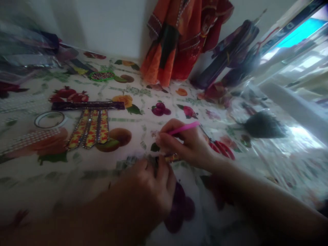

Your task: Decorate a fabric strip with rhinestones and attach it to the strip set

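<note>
My right hand (191,147) is closed around a slim pink stick (185,127), pen-like, whose tip is hidden by the fingers. Below it, the curled fingers of my left hand (151,186) press on the end of a small yellow-patterned strip (172,158), mostly covered by both hands. Some tiny beads or specks (154,133) show just left of my right fingertips. Farther left lies a dark band (87,105) with several yellow-and-red, stone-edged strips (91,128) hanging from it. Red-handled scissors (222,149) lie beyond my right wrist, partly hidden.
The fruit-print tablecloth (143,119) covers the table. A roll of tape (50,120), rows of stones (30,140) and a green dish of beads (101,76) lie left. Orange-red cloth garments (171,44) stand against the wall; clear plastic (289,164) and a dark tuft (265,124) are right.
</note>
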